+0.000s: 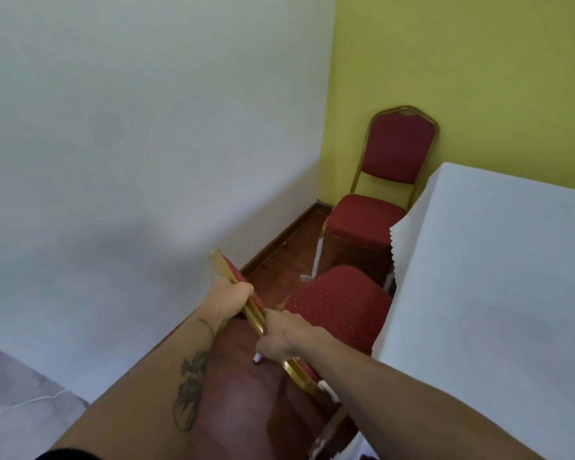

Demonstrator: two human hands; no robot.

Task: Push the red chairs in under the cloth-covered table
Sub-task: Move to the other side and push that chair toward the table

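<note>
A red chair (337, 302) with a gold frame stands beside the cloth-covered table (498, 277), its dotted seat partly under the white cloth. My left hand (231, 297) and my right hand (281, 336) both grip the top rail of its backrest, left hand farther along the rail. A second red chair (379, 194) stands farther away in the corner against the yellow wall, its seat touching the table's corner.
A white wall (146, 161) runs along the left with a dark wood skirting board (279, 240). The floor (246, 393) between wall and table is a narrow strip of reddish wood. A grey patch shows at the bottom left.
</note>
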